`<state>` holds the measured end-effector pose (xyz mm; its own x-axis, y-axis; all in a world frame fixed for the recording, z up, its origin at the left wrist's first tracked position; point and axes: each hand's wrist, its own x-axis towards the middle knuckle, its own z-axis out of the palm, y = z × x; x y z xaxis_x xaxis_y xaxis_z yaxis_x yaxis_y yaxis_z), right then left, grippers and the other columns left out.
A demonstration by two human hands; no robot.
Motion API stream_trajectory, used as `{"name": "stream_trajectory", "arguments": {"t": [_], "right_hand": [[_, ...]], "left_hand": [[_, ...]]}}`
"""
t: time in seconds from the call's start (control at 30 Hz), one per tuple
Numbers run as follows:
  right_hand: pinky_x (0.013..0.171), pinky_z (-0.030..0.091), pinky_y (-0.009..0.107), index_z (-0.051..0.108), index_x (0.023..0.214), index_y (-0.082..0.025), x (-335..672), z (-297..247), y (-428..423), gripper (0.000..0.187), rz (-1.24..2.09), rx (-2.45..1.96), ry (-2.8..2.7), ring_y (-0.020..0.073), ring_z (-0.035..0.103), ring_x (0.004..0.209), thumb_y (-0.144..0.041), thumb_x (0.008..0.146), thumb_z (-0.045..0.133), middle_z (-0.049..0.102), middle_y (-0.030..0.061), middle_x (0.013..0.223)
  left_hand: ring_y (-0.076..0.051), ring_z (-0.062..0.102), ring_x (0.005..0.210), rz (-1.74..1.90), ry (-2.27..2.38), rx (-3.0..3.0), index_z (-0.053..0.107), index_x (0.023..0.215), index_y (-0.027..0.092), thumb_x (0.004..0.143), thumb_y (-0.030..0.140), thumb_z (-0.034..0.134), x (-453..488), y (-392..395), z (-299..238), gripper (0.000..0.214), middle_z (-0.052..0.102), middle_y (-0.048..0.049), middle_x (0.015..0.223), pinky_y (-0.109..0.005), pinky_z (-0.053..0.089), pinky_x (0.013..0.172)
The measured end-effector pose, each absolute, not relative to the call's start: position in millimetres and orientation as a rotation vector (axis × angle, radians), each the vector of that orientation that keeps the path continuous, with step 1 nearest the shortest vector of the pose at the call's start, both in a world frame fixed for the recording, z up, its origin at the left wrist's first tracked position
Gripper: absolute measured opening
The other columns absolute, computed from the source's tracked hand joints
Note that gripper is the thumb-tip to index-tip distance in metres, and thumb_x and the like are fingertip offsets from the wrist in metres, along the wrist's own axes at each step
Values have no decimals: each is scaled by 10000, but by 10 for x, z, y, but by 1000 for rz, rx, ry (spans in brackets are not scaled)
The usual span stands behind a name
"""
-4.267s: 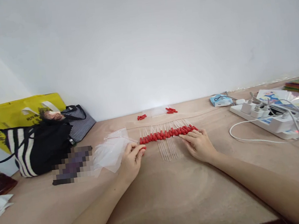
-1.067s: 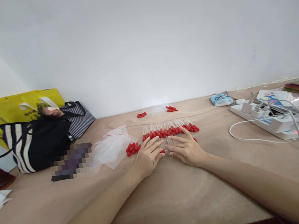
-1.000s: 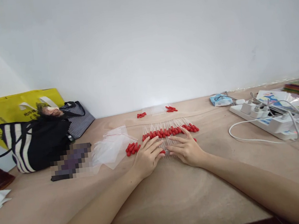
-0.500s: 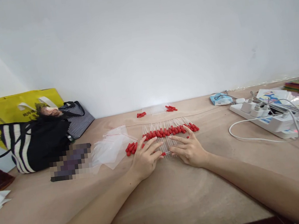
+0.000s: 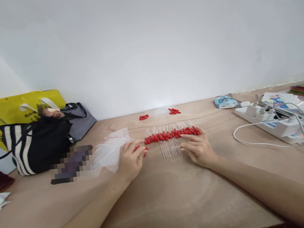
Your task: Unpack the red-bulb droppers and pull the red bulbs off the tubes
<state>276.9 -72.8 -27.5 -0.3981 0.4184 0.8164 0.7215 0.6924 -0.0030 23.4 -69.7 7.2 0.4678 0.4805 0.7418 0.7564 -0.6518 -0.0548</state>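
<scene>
My left hand (image 5: pixel 131 160) is closed over a small pile of red rubber bulbs (image 5: pixel 145 149), its fingers bent together at one of them; part of the pile is hidden beneath it. A thin clear tube (image 5: pixel 176 147) is pinched in my right hand (image 5: pixel 198 149), its bare end pointing left. Between the hands lie several loose clear tubes (image 5: pixel 169 154), side by side. Just beyond, droppers with red bulbs (image 5: pixel 165 135) form a row, their clear stems pointing at the wall. My right fingertips reach close to the row's right end.
Clear zip bags (image 5: pixel 109 150) lie left, beside a blurred dark object (image 5: pixel 71 165) and bags (image 5: pixel 40 145). Farther back is a clear packet (image 5: pixel 161 112) between red bulb groups. At right are a power strip (image 5: pixel 276 123) with cables, a blue mask (image 5: pixel 225 101) and printed sheets (image 5: pixel 284 99).
My left hand has moved left from the loose tubes to the bulb pile. The red bulb between my hands no longer shows there. My right hand has shifted slightly right, a bare tube in its fingers.
</scene>
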Motion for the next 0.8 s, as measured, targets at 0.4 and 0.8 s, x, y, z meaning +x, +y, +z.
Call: {"name": "stream_trajectory", "arguments": {"t": [0.4,0.8], "right_hand": [[731,212,336,645,904,-222,2762,-294,-668,260,-470,-1464,-1977,148,537,684,-186,768,426,660,28,703],[681,217,322,615,900,-221,2686,-295,-695,245,-380,-1554,-2059,158,544,733,-211,789,397,632,34,771]], "left_hand": [[-146,568,668,-665,-2206,-2386,583,972,168,716,308,490,-118,-20,287,306,612,-3,732,-232,416,617],[-172,607,654,-481,-2330,-2404,640,747,189,653,511,536,-2,45,243,351,663,-20,668,-234,417,570]]}}
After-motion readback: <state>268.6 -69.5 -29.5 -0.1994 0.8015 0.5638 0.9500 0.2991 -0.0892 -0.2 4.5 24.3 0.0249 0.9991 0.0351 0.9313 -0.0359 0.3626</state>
